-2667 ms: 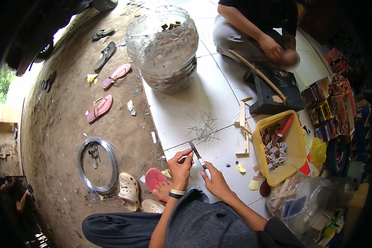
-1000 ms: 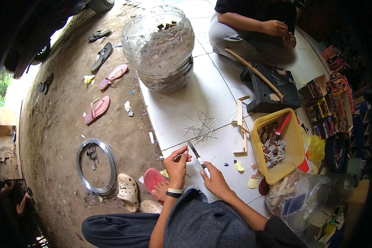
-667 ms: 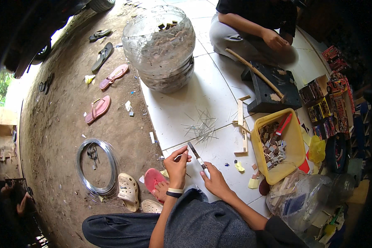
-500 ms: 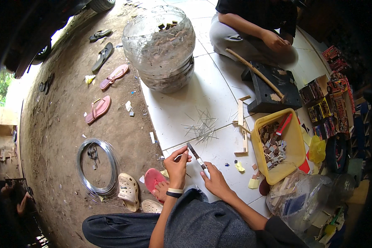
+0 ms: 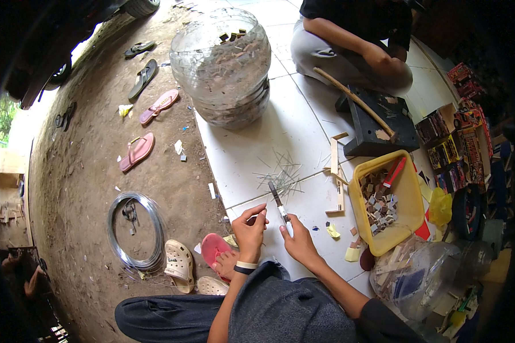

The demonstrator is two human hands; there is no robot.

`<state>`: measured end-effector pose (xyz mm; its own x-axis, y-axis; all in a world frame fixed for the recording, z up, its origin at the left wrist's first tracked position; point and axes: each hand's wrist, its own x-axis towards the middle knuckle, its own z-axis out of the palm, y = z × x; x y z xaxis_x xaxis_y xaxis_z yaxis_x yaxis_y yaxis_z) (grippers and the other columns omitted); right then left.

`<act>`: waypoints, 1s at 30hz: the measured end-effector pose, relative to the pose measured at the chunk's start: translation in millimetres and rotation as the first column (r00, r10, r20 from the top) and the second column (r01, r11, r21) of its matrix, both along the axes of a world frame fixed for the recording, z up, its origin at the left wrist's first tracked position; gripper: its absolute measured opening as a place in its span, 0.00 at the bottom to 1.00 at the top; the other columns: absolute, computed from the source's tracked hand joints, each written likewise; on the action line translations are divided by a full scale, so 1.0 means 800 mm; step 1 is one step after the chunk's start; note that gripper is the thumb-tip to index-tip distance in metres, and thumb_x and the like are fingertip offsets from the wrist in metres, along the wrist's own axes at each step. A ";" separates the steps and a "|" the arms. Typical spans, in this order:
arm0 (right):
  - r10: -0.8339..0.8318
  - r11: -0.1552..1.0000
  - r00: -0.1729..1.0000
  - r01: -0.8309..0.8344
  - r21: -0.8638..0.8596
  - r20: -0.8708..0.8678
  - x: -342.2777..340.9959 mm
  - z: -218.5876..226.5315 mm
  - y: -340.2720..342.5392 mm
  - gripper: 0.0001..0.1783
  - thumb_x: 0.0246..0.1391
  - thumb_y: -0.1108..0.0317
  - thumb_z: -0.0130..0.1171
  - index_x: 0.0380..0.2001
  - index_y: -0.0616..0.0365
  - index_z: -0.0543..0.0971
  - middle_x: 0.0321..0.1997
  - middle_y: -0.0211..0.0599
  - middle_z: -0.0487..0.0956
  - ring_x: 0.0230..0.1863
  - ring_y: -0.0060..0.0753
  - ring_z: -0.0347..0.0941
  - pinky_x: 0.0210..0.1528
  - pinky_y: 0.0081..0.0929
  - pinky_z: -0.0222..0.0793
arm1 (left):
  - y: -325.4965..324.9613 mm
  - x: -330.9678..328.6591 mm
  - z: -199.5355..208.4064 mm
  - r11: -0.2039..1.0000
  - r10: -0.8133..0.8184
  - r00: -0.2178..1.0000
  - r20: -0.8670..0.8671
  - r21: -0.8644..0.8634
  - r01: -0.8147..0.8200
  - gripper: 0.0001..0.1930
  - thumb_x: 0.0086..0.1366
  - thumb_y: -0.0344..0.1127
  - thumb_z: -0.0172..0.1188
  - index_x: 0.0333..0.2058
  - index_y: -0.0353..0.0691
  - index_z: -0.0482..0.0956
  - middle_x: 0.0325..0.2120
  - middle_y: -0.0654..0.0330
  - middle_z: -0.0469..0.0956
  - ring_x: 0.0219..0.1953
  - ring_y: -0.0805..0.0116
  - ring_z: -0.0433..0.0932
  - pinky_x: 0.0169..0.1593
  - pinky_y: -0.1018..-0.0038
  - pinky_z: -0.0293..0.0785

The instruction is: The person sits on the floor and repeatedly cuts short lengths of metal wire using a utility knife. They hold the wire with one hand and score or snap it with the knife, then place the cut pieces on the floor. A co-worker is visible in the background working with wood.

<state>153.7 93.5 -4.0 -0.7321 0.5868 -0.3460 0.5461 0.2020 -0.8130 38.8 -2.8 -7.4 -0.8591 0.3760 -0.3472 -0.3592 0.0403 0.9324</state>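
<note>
My right hand (image 5: 299, 240) is closed around the pale handle of a slim knife-like tool (image 5: 280, 204). Its dark, flat end points away from me, over the near edge of the pile of thin wire pieces (image 5: 277, 166) on the white tiles. I cannot tell exactly what kind of tool it is. My left hand (image 5: 250, 231), with a pale band and a dark band on its wrist, is to the left of the tool and apart from it. Its thumb and forefinger are pinched together; anything between them is too small to make out.
Right of my hands is a yellow tub (image 5: 377, 248) of small tiles. Beyond it are a black block (image 5: 357, 123) with a stick (image 5: 355, 100) and a seated person. A clear container (image 5: 220, 63) of scraps stands ahead. A wire coil (image 5: 113, 226) and sandals lie left on dirt.
The tool in my right hand has swung forward and right, away from my left fingers and toward the wire pieces. My left hand stays pinched, nearly in place.
</note>
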 end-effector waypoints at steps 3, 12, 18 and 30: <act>0.081 0.995 0.993 -0.077 0.059 -0.084 0.010 -0.001 -0.007 0.21 0.64 0.68 0.57 0.58 0.64 0.69 0.49 0.61 0.77 0.52 0.66 0.74 0.53 0.51 0.70 | -0.001 0.000 0.000 0.999 -0.007 1.000 0.004 0.033 0.007 0.11 0.66 0.25 0.64 0.46 0.29 0.85 0.30 0.59 0.84 0.27 0.77 0.77 0.30 0.82 0.72; 0.138 0.990 0.990 -0.137 0.026 -0.027 0.029 0.001 -0.015 0.24 0.64 0.69 0.56 0.61 0.62 0.67 0.50 0.61 0.75 0.52 0.68 0.73 0.53 0.51 0.70 | 0.000 0.001 -0.009 0.999 0.005 1.000 0.024 0.040 -0.006 0.11 0.66 0.25 0.65 0.46 0.30 0.85 0.29 0.59 0.84 0.26 0.78 0.77 0.29 0.82 0.71; 0.130 0.991 0.991 -0.128 0.047 -0.040 0.028 0.003 -0.016 0.24 0.63 0.71 0.57 0.61 0.62 0.67 0.49 0.61 0.75 0.52 0.68 0.73 0.52 0.52 0.70 | 0.001 0.003 0.001 0.999 0.008 0.997 0.074 0.045 -0.012 0.12 0.66 0.25 0.65 0.47 0.31 0.85 0.29 0.62 0.83 0.26 0.78 0.77 0.28 0.83 0.71; 0.125 0.991 0.991 -0.122 0.059 -0.046 0.024 0.006 -0.012 0.24 0.63 0.71 0.56 0.61 0.61 0.67 0.48 0.61 0.76 0.51 0.68 0.73 0.52 0.53 0.70 | -0.007 -0.002 -0.018 0.988 -0.084 0.996 0.010 0.130 0.082 0.14 0.67 0.22 0.62 0.51 0.31 0.83 0.32 0.62 0.81 0.28 0.78 0.75 0.28 0.82 0.69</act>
<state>173.0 83.7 0.9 -0.8155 0.5082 -0.2769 0.4735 0.3110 -0.8241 37.0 -8.7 -21.8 -0.8181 0.4883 -0.3040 -0.3742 -0.0506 0.9259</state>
